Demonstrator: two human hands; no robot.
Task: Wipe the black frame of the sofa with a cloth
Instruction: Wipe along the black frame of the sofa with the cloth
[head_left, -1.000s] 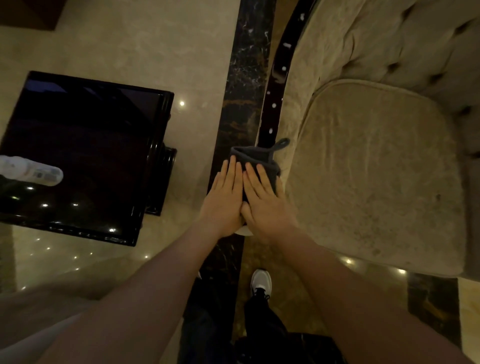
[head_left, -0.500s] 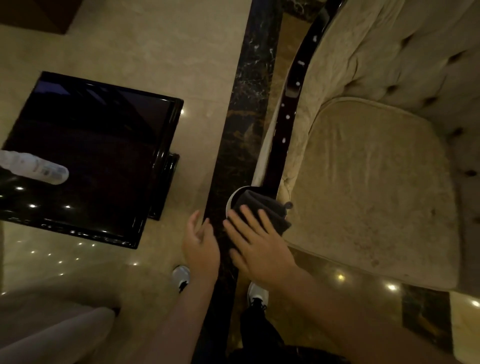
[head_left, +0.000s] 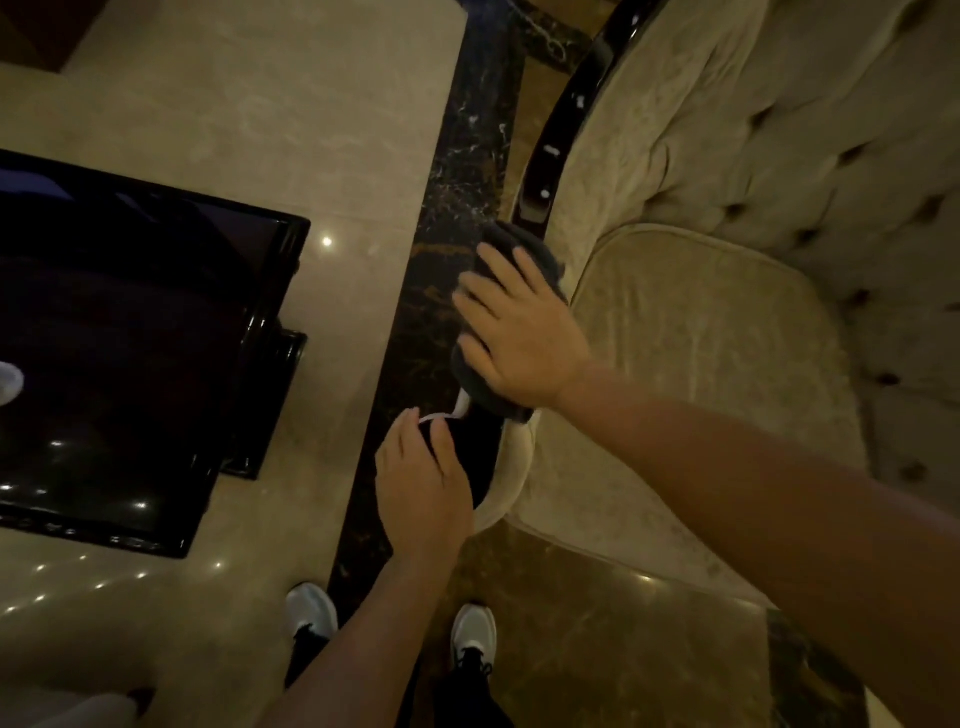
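The glossy black frame runs along the top of the beige sofa's left arm, from the top of the view down toward me. A dark grey cloth is draped over the frame. My right hand lies flat on the cloth, fingers spread, pressing it against the frame. My left hand rests on the rounded black front end of the armrest, just below the cloth, fingers curled loosely over it.
The beige tufted sofa fills the right side. A glossy black side table stands to the left on the marble floor, with a pale bottle at its left edge. My two white shoes stand below.
My right hand has slid the cloth forward along the frame, away from the front end. My left hand, which hovered free half a second ago, now rests on the armrest's front end.
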